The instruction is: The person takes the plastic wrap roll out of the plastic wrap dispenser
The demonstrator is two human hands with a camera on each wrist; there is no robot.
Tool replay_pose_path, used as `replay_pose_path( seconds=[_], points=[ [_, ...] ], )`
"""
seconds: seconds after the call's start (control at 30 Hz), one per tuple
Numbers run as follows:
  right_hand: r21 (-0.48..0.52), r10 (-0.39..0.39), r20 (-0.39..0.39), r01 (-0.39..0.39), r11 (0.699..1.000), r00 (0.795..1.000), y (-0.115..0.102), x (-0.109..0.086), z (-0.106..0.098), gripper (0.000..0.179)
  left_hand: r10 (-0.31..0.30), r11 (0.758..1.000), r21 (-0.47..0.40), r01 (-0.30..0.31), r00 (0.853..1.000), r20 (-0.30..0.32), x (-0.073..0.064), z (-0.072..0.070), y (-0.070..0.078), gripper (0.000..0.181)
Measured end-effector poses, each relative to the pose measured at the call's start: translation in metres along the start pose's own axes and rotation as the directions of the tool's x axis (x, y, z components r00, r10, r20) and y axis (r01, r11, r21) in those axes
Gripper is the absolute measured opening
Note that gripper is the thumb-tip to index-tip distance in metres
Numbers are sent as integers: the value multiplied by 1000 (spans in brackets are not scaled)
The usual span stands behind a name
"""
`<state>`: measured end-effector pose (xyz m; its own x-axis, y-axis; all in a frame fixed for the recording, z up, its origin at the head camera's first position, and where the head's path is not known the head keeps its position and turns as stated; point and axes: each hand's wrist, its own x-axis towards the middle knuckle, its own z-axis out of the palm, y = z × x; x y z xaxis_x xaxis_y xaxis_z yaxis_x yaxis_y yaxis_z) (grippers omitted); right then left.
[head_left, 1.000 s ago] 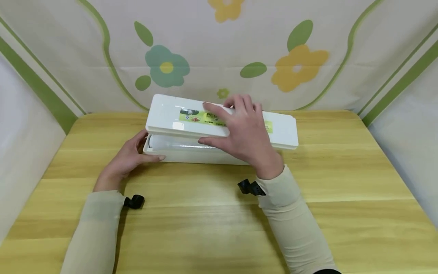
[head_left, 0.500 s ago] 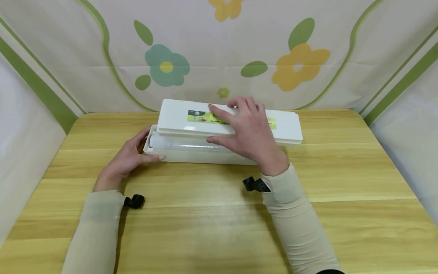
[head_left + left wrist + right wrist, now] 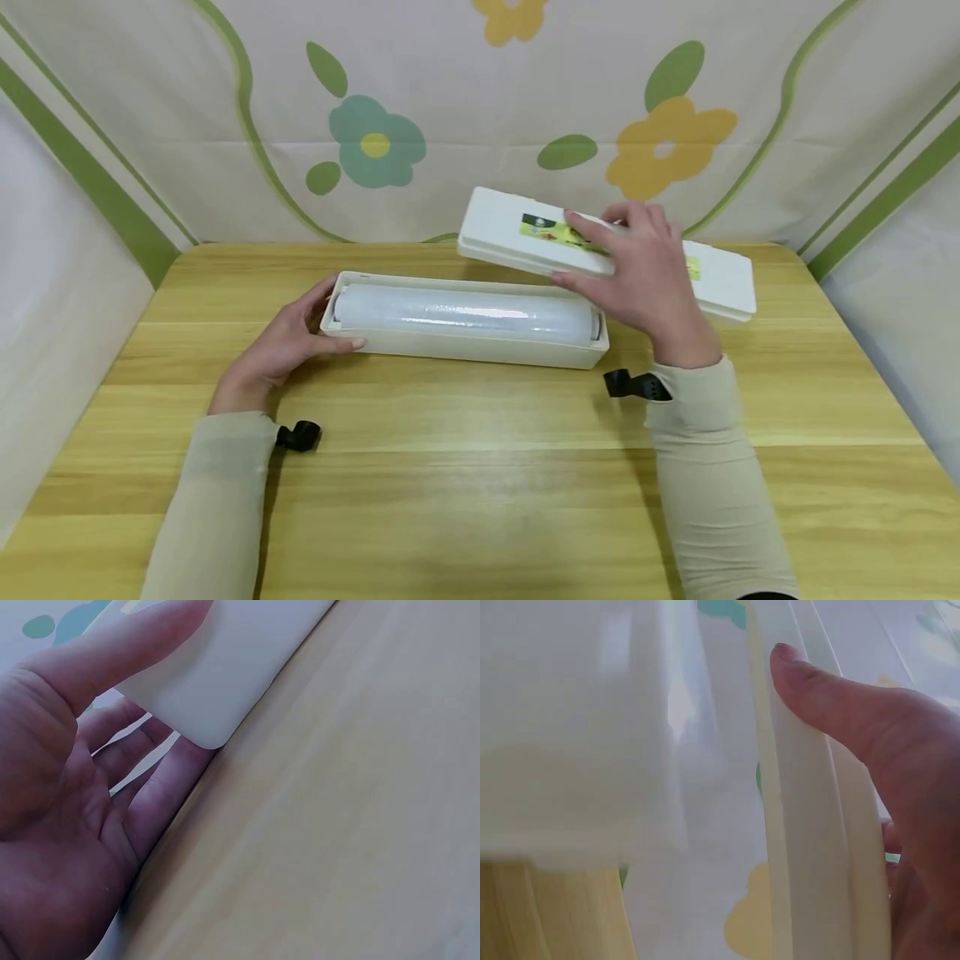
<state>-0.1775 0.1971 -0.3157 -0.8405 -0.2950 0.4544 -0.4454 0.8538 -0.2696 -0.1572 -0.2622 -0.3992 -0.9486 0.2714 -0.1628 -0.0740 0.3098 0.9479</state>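
White lid (image 3: 536, 250), head view: my right hand (image 3: 651, 275) pinches it across long edges, off box (image 3: 480, 348), askew near box's right end. Roll (image 3: 465, 313) lies inside box; my left hand (image 3: 288, 337) grips left end. Room rightward on table (image 3: 465, 492); level lid should clear rim. Left wrist view: thumb (image 3: 127, 649) on box wall. Right wrist view: thumb (image 3: 847, 705) on lid edge; even squeeze seems best.

Worktop (image 3: 465, 533) light wood, grain running crosswise, far corners rounded, soft glare mid-surface. Behind: pale backdrop (image 3: 480, 108), faint horizontal crease, teal flower (image 3: 397, 150) left, orange flower (image 3: 637, 150) right, another cut off by top edge; green leaves (image 3: 327, 69), wavy green lines. Whitish side walls (image 3: 52, 275), green stripes (image 3: 90, 162) slanting along both.
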Motion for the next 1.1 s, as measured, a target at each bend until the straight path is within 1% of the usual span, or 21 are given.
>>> replay_pose_path(
  seconds=[0.2, 0.3, 0.43, 0.67, 0.73, 0.83, 1.1],
  points=[
    [10, 93, 15, -94, 996, 996, 27, -6, -5, 72, -1, 1000, -2, 1, 1000, -3, -3, -1, 0, 106],
    [3, 115, 29, -115, 993, 993, 38, -9, -4, 71, -9, 1000, -11, 9, 1000, -5, -4, -2, 0, 106],
    [-3, 123, 62, -123, 992, 990, 47, -12, 0, 70, -9, 1000, -16, 9, 1000, -3, -4, -2, -1, 104],
    [-15, 103, 131, -102, 995, 986, 56, -14, 11, 66, 1, 1000, -18, -1, 1000, 1, -5, -2, 1, 102],
    [-21, 108, 150, -106, 994, 983, 57, -15, 14, 64, 3, 1000, -20, -3, 1000, 0, -5, -2, 1, 102],
    [-21, 120, 187, -118, 993, 975, 59, -16, 18, 63, 4, 1000, -24, -4, 1000, 0, -5, -2, 0, 102],
    [-10, 140, 297, -144, 990, 945, 63, -21, 27, 62, -9, 1000, -29, 10, 1000, 5, -5, -2, 1, 104]
  ],
)
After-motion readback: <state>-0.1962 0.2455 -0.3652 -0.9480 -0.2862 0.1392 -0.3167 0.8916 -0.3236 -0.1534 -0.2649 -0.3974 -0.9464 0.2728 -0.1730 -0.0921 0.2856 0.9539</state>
